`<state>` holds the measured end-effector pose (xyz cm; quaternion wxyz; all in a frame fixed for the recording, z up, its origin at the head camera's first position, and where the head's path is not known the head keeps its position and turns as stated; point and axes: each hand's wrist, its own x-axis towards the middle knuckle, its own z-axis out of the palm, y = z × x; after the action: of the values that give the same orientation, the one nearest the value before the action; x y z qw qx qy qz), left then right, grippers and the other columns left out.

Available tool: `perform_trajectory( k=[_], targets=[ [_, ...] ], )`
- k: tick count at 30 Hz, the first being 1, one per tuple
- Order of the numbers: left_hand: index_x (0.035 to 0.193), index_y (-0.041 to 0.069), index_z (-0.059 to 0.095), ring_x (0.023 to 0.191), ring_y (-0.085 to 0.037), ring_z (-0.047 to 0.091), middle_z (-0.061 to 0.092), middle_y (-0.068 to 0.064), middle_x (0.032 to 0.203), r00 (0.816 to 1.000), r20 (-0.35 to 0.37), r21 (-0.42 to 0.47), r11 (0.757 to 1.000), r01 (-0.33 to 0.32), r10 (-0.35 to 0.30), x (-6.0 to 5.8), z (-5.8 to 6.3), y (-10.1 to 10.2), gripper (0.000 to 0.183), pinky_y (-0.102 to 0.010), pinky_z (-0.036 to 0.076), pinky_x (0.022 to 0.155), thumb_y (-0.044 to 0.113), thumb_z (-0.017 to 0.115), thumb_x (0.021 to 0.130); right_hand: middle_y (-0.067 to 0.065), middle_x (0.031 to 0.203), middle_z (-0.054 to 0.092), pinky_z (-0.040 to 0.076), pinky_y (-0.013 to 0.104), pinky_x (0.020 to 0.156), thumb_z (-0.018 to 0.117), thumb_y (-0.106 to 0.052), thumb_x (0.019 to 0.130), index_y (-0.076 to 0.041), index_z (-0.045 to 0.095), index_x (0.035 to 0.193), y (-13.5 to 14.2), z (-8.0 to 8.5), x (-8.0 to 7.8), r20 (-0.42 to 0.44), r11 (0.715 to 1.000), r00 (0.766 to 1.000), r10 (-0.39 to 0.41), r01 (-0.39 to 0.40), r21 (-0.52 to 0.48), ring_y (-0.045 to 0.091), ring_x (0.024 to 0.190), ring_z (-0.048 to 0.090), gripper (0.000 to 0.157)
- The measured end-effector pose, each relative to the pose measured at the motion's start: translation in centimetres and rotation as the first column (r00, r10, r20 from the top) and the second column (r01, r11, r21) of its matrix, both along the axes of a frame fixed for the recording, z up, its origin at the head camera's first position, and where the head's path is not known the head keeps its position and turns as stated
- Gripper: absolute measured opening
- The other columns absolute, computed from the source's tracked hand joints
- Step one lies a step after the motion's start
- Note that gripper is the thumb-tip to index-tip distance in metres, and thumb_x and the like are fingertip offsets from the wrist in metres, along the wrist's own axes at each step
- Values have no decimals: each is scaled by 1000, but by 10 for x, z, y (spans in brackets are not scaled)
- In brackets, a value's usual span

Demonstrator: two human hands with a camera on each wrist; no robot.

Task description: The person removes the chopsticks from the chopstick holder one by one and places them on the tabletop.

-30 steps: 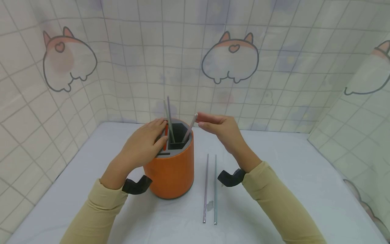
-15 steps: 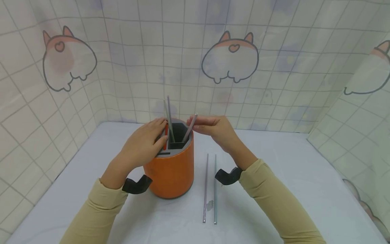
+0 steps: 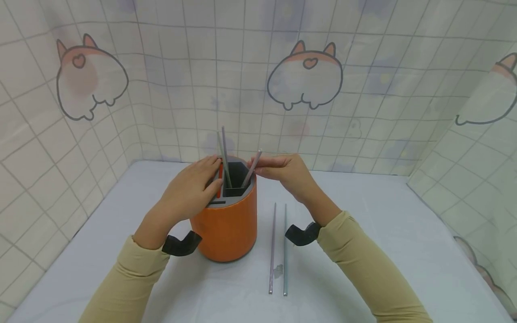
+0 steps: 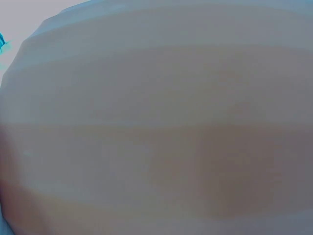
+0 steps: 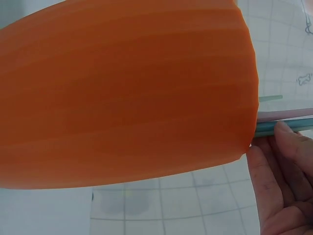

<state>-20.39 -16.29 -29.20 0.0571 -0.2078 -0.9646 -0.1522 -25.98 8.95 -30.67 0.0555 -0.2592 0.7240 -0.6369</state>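
An orange utensil holder (image 3: 224, 233) with a divided grey top stands upright on the table. My left hand (image 3: 187, 186) rests on its left rim, thumb and fingertips beside the red divider (image 3: 220, 181). At the right rim, my right hand (image 3: 288, 175) pinches slender chopsticks; one pale chopstick (image 3: 251, 169) leans there. The right wrist view shows the thumb on a blue chopstick (image 5: 266, 128), beside a pink one (image 5: 279, 115). Thin chopsticks (image 3: 224, 148) also stand in the holder, tilted. A banded, blurred greyish surface (image 4: 156, 98) fills the left wrist view.
A pinkish chopstick (image 3: 272, 251) and a blue chopstick (image 3: 285, 255) lie side by side on the white table (image 3: 363, 215), right of the holder. A grid-patterned sheet (image 3: 181, 67) with cartoon animals hangs behind and at both sides.
My right hand has moved left and slightly down along the leaning chopstick, closer to the holder's rim, then stayed there. The left hand and the holder have stayed in place.
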Motion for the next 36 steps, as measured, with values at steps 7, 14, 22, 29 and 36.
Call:
perform_trajectory(
  k=[7, 14, 22, 29, 36],
  targets=[
    [155, 0, 30, 152, -35, 24, 28, -17, 163, 1000, 1, -4, 1000, -3, 3, 0, 0, 1, 58, -51, 20, 127, 29, 41, 106, 17, 121, 71, 53, 35, 106, 69, -4, 91, 5, 68, 121, -3, 2, 2, 11, 999, 999, -41, 41, -5, 19, 119, 67, 32],
    [155, 0, 30, 152, -35, 25, 28, -17, 163, 1000, -3, 0, 1000, -6, 6, 0, -1, 1, 58, -51, 20, 127, 29, 41, 105, 3, 105, 78, 52, 39, 106, 74, -8, 88, 2, 74, 112, -5, 4, 5, 27, 994, 994, -104, 104, -12, 18, 110, 70, 26],
    [155, 1, 30, 152, -35, 25, 28, -17, 163, 1000, -5, 4, 1000, -4, 4, -1, -1, 0, 58, -51, 20, 127, 30, 41, 106, -2, 97, 78, 57, 35, 100, 73, -9, 89, 2, 76, 106, -6, 16, 13, -50, 984, 983, -175, 173, -39, 15, 102, 71, 21],
    [155, 1, 31, 152, -35, 25, 28, -17, 163, 1000, -12, 0, 1000, -1, 1, 0, -1, 0, 58, -50, 20, 127, 30, 41, 106, -9, 94, 77, 58, 31, 96, 73, -8, 89, -2, 77, 103, 0, 38, 23, -166, 975, 970, -175, 147, -169, 13, 98, 73, 15],
    [155, 0, 30, 152, -35, 24, 28, -17, 163, 1000, -8, 2, 1000, 2, -2, 0, -1, 0, 58, -51, 20, 127, 30, 40, 106, -5, 91, 78, 60, 34, 92, 67, 5, 90, -17, 79, 93, 7, 63, 38, -267, 943, 950, -159, 66, -325, 17, 94, 74, 25]
  ],
)
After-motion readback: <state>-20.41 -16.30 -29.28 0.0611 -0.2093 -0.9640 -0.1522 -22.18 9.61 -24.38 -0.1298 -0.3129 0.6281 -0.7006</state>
